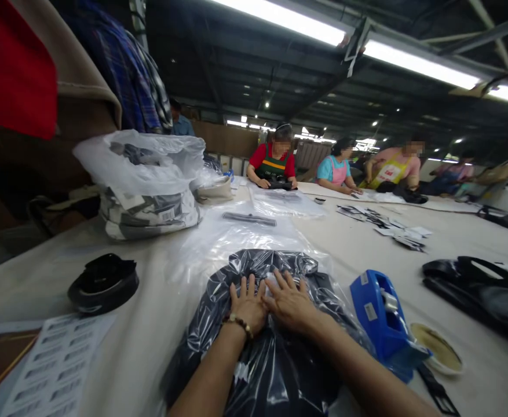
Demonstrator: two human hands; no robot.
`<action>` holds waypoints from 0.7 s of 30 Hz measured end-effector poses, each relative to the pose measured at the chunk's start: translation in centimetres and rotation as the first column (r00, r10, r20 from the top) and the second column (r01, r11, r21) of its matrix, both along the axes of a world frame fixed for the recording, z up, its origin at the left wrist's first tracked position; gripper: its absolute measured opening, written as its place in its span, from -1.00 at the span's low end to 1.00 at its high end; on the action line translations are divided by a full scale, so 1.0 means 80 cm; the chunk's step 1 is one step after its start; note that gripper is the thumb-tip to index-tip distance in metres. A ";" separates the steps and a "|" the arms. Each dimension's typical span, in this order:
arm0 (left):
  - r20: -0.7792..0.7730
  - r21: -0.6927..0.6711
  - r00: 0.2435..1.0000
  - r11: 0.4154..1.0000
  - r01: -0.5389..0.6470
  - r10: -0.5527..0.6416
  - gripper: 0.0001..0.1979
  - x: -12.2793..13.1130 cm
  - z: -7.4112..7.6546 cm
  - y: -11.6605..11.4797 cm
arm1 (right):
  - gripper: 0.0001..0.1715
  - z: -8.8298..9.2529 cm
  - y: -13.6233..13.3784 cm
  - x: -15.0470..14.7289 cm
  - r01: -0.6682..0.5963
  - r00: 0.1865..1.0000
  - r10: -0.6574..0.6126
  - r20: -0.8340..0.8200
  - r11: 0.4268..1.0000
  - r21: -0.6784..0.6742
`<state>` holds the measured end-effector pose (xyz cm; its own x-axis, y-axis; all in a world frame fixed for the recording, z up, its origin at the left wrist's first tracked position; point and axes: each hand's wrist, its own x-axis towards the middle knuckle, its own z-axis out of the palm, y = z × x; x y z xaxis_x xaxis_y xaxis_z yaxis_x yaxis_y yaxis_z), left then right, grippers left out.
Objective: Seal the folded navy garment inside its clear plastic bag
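A dark garment in a clear plastic bag (280, 370) lies on the table right in front of me. My left hand (248, 304) rests flat on the upper part of the bag, fingers spread, with a beaded bracelet at the wrist. Beside it, my right hand (291, 301) presses on the same plastic, fingers also stretched out. The two hands nearly meet at the thumbs, over a whitish patch under the film. Just right of the bag stands a blue tape dispenser (379, 318).
At left are a sheet of barcode labels (54, 365), a black coiled band (103, 284) and a bulging plastic sack (149, 185). Flat clear bags (254, 231) lie ahead. Scattered tags (384, 223), a round lid (437, 347) and black bagged items (479, 289) are at right. Several people work beyond.
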<state>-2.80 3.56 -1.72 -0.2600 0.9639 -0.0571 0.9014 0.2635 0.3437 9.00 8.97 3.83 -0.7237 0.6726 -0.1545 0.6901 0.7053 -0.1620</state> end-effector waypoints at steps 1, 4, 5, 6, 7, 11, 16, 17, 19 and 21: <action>0.033 0.007 0.999 1.000 -0.002 0.002 -0.47 -0.003 0.002 0.000 | -0.41 -0.002 -0.011 0.002 -0.002 1.000 0.002 -0.012 1.000 0.002; 0.127 0.038 0.991 0.998 -0.045 0.040 -0.55 -0.011 0.016 -0.001 | -0.37 -0.017 -0.036 0.007 0.027 0.999 -0.027 -0.042 1.000 -0.010; 0.157 0.049 0.986 0.996 -0.072 0.063 -0.57 -0.013 0.024 -0.002 | -0.36 -0.022 -0.041 0.009 0.035 0.998 -0.036 -0.054 0.999 -0.014; 0.186 0.060 0.979 0.993 -0.101 0.088 -0.62 -0.015 0.035 -0.003 | -0.34 -0.026 -0.044 0.010 0.038 0.997 -0.039 -0.066 0.999 -0.020; 0.214 0.072 0.970 0.989 -0.132 0.114 -0.67 -0.017 0.048 -0.007 | -0.31 -0.028 -0.046 0.011 0.035 0.996 -0.038 -0.077 0.999 -0.029; 0.306 0.205 0.935 0.947 -0.248 0.179 -0.63 -0.020 0.108 -0.050 | -0.15 -0.026 -0.047 0.013 0.015 0.994 -0.022 -0.103 0.997 -0.076; 0.421 0.445 0.838 0.726 -0.524 0.347 -0.40 -0.025 0.112 -0.181 | -0.09 -0.027 -0.047 0.015 0.012 0.991 -0.025 -0.135 0.996 -0.093; 0.440 0.447 0.791 0.660 -0.604 0.426 -0.38 -0.027 0.094 -0.211 | -0.09 -0.029 -0.047 0.015 0.011 0.990 -0.024 -0.142 0.995 -0.095; 0.457 0.371 0.692 0.588 -0.719 0.558 -0.37 -0.026 0.047 -0.269 | -0.09 -0.031 -0.046 0.016 0.008 0.987 -0.024 -0.158 0.995 -0.101; 0.525 0.296 0.587 0.515 -0.805 0.616 -0.36 -0.019 -0.002 -0.320 | -0.09 -0.032 -0.046 0.017 0.005 0.985 -0.024 -0.174 0.994 -0.107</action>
